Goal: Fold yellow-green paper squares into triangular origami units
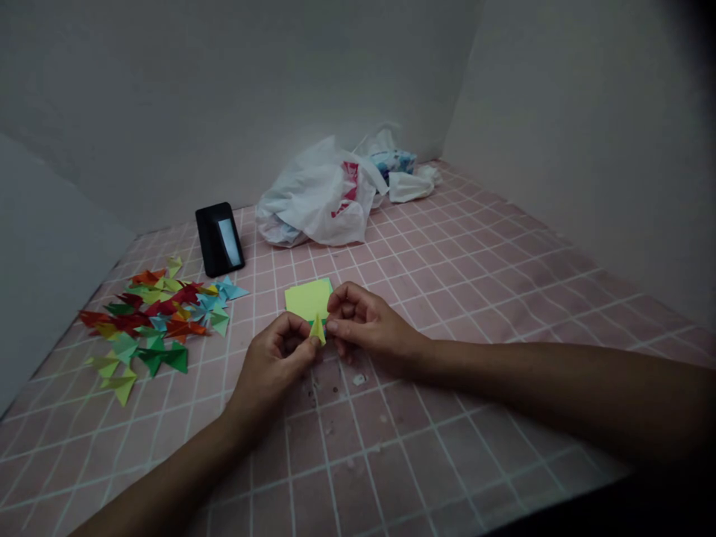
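A small yellow folded paper point(318, 329) with a pointed top is held upright between my hands. My left hand point(280, 349) pinches its lower left side between thumb and curled index finger. At its right edge, the thumb and bent fingers of my right hand point(369, 326) close on the paper; their exact contact is hard to make out. Just behind my fingertips lies a stack of square paper sheets point(306, 300), yellow on top with green and bluish edges showing. My hands partly cover the front of that stack.
Several folded paper pieces point(162, 306) in red, orange, yellow, green and blue lie heaped at the left. Behind them rests a black phone point(215, 246). A white plastic bag point(318, 198) and a tissue pack point(394, 162) sit near the wall on the pink checked tabletop point(475, 268).
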Action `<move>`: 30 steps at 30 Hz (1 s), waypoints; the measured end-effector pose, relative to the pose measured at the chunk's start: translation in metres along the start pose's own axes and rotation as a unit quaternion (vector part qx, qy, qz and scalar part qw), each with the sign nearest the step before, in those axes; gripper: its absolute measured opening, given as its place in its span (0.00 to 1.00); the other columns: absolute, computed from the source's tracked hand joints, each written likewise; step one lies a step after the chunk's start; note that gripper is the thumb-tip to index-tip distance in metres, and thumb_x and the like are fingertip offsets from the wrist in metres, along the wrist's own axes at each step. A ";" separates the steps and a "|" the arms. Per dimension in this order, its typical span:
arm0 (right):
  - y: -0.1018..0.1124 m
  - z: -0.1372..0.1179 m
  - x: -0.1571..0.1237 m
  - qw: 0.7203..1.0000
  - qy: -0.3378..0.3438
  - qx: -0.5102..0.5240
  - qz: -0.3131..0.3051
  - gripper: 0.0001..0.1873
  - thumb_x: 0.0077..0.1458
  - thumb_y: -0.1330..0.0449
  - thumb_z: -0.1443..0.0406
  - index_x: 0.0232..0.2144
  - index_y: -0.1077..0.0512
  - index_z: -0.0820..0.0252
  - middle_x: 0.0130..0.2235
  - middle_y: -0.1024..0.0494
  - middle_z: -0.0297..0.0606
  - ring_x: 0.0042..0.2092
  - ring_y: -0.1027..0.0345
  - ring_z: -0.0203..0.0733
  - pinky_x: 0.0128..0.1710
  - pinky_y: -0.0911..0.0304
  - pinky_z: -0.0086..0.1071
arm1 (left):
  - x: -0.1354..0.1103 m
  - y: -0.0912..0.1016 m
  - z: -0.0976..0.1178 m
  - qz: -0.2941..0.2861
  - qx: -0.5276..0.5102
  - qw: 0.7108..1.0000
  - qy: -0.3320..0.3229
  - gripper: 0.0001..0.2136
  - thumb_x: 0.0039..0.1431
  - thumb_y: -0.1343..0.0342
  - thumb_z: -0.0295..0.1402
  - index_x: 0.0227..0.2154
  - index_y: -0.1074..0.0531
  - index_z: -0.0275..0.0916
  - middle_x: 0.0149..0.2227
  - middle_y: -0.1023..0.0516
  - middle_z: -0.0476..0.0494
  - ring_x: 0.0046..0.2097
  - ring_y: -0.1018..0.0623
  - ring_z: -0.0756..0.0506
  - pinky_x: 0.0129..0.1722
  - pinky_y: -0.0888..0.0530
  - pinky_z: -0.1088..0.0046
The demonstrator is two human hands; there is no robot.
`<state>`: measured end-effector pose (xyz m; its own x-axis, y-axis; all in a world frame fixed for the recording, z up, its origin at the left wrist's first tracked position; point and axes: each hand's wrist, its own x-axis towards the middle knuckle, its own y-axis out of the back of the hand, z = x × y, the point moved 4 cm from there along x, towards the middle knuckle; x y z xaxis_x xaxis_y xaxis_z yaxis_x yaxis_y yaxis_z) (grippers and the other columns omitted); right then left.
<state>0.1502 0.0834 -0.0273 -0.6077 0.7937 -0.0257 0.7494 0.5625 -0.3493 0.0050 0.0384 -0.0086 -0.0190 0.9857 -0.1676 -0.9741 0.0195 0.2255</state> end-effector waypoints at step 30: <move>0.000 -0.007 -0.006 0.966 0.067 -0.251 0.022 0.09 0.54 0.42 0.66 0.23 0.36 0.60 0.25 0.35 0.30 0.29 0.44 0.33 0.29 0.47 0.29 | 0.000 -0.005 -0.004 -0.066 -0.079 0.995 0.007 0.08 0.62 0.43 0.37 0.33 0.29 0.38 0.28 0.22 0.48 0.30 0.22 0.50 0.35 0.25 0.73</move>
<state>0.1554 0.0800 -0.0203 -0.5586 0.8230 0.1030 0.8268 0.5428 0.1475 0.0088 0.0379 -0.0137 0.1096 0.9738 -0.1990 -0.9915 0.1212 0.0469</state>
